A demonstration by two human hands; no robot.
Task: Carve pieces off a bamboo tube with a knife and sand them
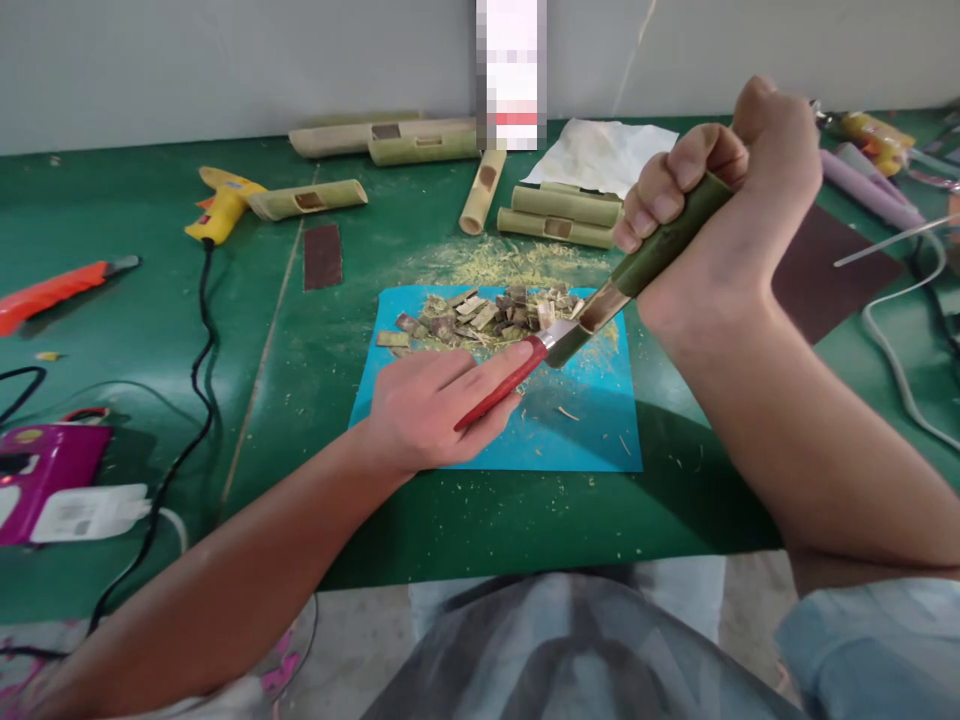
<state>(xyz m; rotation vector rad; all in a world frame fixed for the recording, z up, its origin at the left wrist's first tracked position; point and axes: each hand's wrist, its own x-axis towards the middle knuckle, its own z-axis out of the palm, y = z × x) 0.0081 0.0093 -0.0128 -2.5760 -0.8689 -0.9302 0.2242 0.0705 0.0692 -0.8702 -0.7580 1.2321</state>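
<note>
My right hand [739,190] is closed round a green bamboo tube [660,250], held tilted with its lower cut end over a blue mat [592,430]. My left hand [435,405] grips a red-handled knife [499,385], index finger stretched along the handle. The blade [559,335] touches the tube's lower end. A pile of small bamboo chips [487,315] lies on the far part of the mat, with fine shavings around it.
Several cut bamboo tubes [559,215] lie behind the mat on the green table [337,500]. A yellow glue gun [217,205] with black cord, an orange cutter [52,290], brown sandpaper [322,255], white paper [600,150] and a purple device [37,465] lie around.
</note>
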